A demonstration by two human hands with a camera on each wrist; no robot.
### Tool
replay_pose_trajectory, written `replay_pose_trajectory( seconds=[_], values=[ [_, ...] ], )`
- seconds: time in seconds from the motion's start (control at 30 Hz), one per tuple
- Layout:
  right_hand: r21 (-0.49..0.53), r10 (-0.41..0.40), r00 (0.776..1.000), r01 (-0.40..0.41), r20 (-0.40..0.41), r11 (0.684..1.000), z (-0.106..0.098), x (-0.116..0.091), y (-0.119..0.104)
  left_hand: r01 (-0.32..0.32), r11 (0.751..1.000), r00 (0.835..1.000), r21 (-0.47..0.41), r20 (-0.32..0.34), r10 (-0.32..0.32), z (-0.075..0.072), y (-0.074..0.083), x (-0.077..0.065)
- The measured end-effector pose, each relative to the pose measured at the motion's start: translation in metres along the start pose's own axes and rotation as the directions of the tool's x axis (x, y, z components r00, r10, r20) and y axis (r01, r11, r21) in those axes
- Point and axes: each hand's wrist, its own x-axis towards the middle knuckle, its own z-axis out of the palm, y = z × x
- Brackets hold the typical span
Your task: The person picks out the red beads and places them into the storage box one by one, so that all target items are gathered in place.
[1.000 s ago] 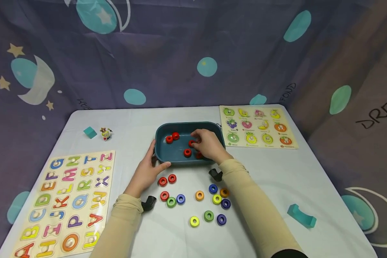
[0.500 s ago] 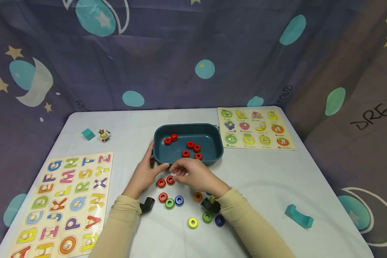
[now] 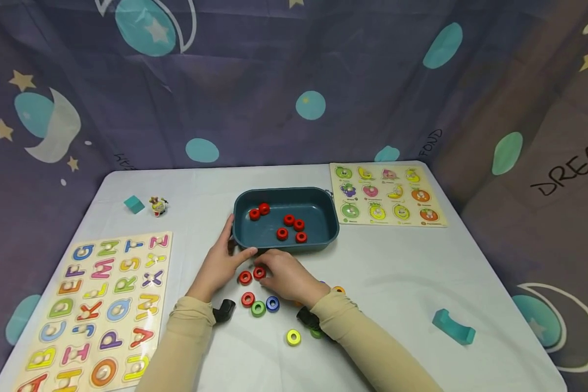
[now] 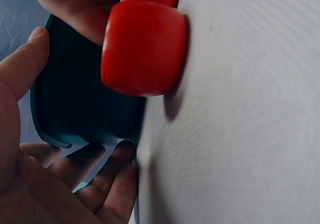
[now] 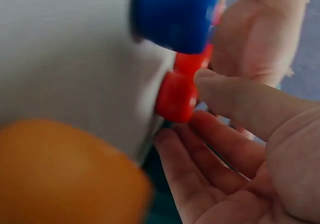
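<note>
By right hand (image 3: 290,276) — ring (image 3: 259,272), red (grip unclear)

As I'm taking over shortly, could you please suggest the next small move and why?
Probably the right hand should pinch the red ring right beside it and lift that into the tray, which the left hand holds: the rings inside are all red.

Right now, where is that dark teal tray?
In the head view, the tray sits toward the back of the table, left of the fruit board, the left hand at its near-left corner.
</note>
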Motion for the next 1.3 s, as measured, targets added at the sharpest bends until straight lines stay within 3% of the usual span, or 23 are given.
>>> replay_pose_trajectory(
  seconds=[0.17, 0.33, 0.5, 0.63, 0.97, 1.3],
  values=[
    [-0.015, 0.008, 1.0, -0.008, -0.009, 1.0, 0.004, 0.002, 0.002, 0.004, 1.0, 1.0, 0.003, 0.0, -0.004, 0.0, 0.001, 0.001],
    [0.059, 0.007, 1.0, -0.006, -0.02, 0.998, -0.001, -0.002, 0.002, 0.002, 1.0, 1.0, 0.009, -0.003, -0.002, 0.0, 0.003, 0.002],
    [0.186, 0.013, 0.999, -0.007, -0.03, 0.982, -0.018, -0.015, 0.001, 0.013, 1.0, 1.0, 0.017, -0.003, -0.013, -0.002, 0.003, 0.003],
    [0.226, 0.025, 0.997, -0.007, -0.077, 0.974, -0.039, -0.022, 0.003, 0.024, 1.0, 1.0, 0.017, -0.006, -0.023, -0.003, 0.001, 0.002],
    [0.18, 0.144, 0.966, -0.106, -0.213, 0.978, -0.083, 0.003, 0.043, 0.057, 0.998, 0.998, -0.003, 0.006, -0.057, -0.002, -0.002, -0.002],
    [0.092, 0.2, 0.963, -0.186, -0.182, 0.978, -0.083, 0.029, 0.062, 0.038, 0.999, 0.999, 0.007, 0.01, -0.038, 0.0, 0.001, -0.001]
  ],
)
